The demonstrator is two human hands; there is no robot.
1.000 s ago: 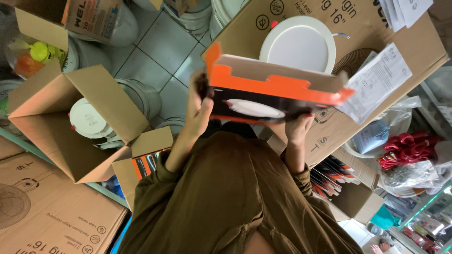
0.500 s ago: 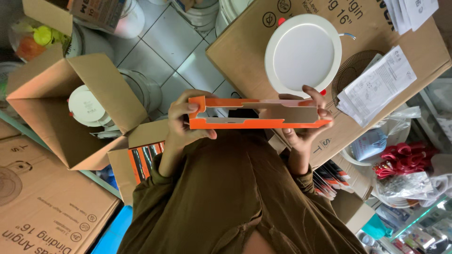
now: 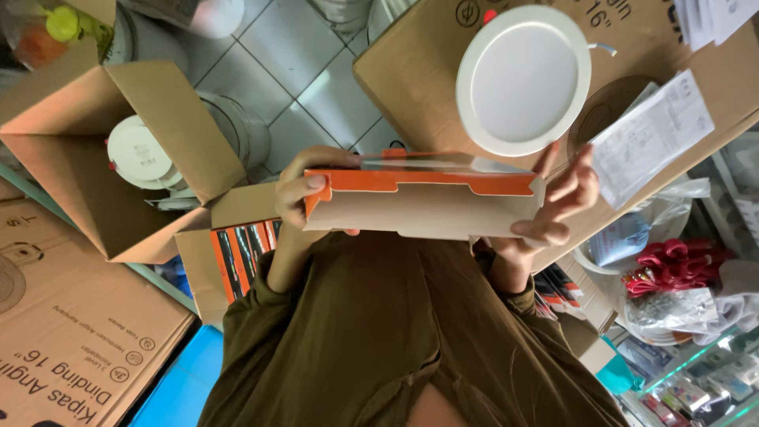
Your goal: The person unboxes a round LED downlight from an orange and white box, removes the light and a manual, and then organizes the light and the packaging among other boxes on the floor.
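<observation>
In the head view, one flat orange-and-white cardboard box (image 3: 423, 202) is held level between two hands, above the person's olive-green clothed lap (image 3: 395, 340). The left hand (image 3: 304, 190) clasps the box's left end, fingers curled over the orange edge and pressing it, forearm rising from the olive sleeve. The right hand (image 3: 565, 198) grips the right end, thumb against the white side and fingers partly spread upward. Just beyond the box lies one round white flat panel lamp (image 3: 523, 79) on a large brown cardboard carton (image 3: 411, 71), with one printed paper sheet (image 3: 652, 134) beside it. To the left stands one open brown cardboard box (image 3: 118, 158) with a round white lamp back (image 3: 138, 150) showing inside, and a smaller open carton (image 3: 229, 253) of upright orange-and-black packs. One bundle of red cable (image 3: 668, 265) lies at the right.
</observation>
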